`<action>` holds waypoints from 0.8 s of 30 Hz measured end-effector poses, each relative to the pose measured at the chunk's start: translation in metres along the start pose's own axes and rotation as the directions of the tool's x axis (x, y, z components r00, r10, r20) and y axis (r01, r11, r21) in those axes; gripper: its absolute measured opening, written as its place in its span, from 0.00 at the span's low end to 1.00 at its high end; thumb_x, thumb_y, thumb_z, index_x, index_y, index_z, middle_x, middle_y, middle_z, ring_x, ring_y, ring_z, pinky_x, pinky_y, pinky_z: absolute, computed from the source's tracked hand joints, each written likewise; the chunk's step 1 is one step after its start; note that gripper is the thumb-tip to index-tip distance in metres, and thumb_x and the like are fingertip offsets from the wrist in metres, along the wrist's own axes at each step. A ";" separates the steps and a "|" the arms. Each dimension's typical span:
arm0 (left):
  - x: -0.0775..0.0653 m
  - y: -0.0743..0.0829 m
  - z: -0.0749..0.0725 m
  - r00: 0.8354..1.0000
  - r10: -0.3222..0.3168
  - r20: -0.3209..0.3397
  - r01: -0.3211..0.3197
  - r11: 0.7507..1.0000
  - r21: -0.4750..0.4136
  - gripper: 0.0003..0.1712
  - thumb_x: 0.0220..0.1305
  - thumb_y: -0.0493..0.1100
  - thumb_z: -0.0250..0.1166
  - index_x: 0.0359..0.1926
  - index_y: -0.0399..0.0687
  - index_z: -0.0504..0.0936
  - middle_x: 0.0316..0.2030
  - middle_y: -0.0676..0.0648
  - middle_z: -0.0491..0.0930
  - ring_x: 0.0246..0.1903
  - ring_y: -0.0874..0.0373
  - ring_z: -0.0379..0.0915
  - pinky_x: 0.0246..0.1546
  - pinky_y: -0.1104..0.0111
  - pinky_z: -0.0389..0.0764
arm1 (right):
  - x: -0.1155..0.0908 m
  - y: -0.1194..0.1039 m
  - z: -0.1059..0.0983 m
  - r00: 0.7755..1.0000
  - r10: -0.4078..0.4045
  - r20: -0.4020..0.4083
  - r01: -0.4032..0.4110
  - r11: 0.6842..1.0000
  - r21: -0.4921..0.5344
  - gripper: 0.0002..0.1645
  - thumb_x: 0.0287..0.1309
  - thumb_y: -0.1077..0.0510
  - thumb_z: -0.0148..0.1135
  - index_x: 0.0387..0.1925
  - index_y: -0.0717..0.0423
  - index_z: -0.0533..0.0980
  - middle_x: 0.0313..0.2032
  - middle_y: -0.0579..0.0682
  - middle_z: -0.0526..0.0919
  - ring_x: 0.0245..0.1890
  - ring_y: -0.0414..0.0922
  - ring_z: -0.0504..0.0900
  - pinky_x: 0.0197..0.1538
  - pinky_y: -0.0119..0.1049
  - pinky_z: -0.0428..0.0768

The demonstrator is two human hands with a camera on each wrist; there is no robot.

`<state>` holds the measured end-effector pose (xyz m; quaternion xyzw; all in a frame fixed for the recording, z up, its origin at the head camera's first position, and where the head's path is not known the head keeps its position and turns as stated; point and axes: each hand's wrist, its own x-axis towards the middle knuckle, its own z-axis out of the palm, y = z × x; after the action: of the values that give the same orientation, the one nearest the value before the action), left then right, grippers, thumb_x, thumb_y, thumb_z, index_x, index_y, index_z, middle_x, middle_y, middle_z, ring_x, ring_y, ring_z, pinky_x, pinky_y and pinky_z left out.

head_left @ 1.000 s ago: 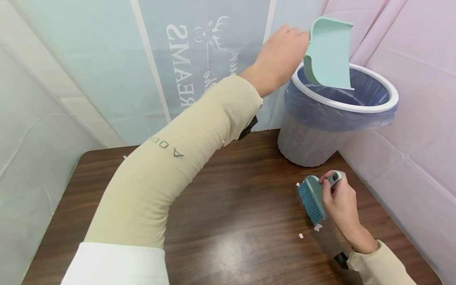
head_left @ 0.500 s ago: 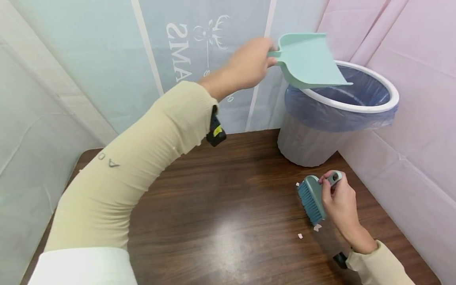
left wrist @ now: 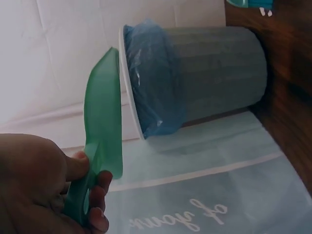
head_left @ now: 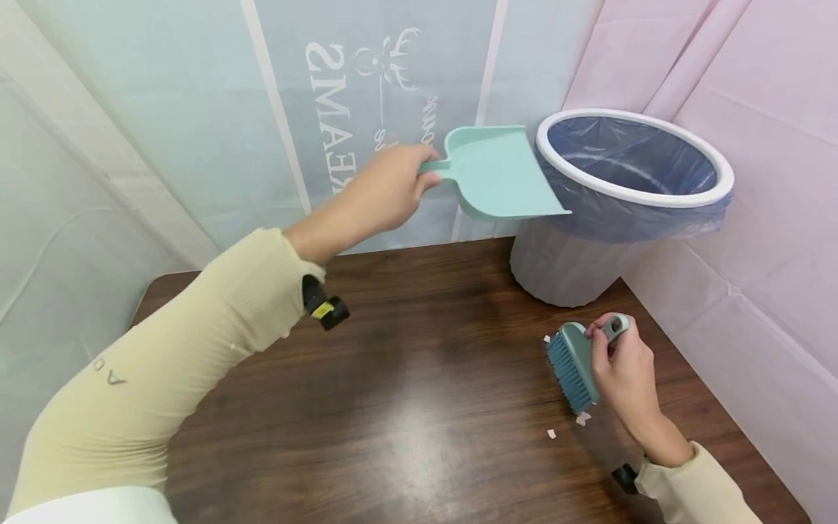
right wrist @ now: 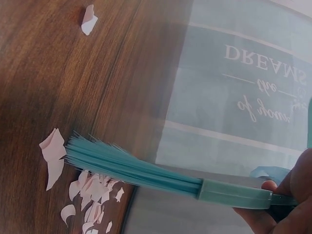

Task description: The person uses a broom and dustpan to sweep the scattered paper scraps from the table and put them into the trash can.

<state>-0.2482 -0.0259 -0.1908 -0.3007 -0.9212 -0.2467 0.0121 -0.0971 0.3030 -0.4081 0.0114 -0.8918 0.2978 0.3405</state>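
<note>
My left hand point(head_left: 389, 188) grips a mint-green dustpan point(head_left: 500, 175) by its handle. It is raised above the table, left of the bin, with its inner face showing bare and its front edge overlapping the bin's side in the head view. At the lower right, my right hand point(head_left: 630, 375) holds the handle of a teal hand brush point(head_left: 571, 371), bristles down at the table. Pale pink paper scraps point(head_left: 583, 418) lie at the bristle ends. The right wrist view shows a heap of scraps point(right wrist: 92, 187) beside the bristles, mostly hidden by the brush in the head view.
A grey trash bin point(head_left: 569, 266) with a white rim and blue liner stands at the table's back right corner. Another scrap point(head_left: 551, 434) lies on the dark wooden table point(head_left: 393, 378). Printed sheeting point(head_left: 366, 145) hangs behind, and pink sheeting point(head_left: 772, 218) along the right.
My left hand has drawn the dustpan from over the bin to the left and down, turning it from steeply tilted to flatter. My right hand and the brush have stayed put.
</note>
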 end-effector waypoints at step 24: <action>-0.160 -0.079 0.081 0.999 -0.029 -0.046 0.024 0.993 -0.112 0.15 0.71 0.36 0.63 0.56 0.34 0.81 0.46 0.44 0.84 0.43 0.52 0.75 0.42 0.58 0.79 | 0.000 0.002 0.000 1.000 0.029 0.008 -0.029 1.000 -0.011 0.08 0.65 0.72 0.57 0.45 0.66 0.71 0.33 0.55 0.83 0.23 0.30 0.65 0.25 0.21 0.63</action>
<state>-0.1509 -0.1312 -0.3243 -0.2826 -0.9094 -0.3048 0.0139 -0.0976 0.3048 -0.4096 -0.0021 -0.8948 0.2978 0.3327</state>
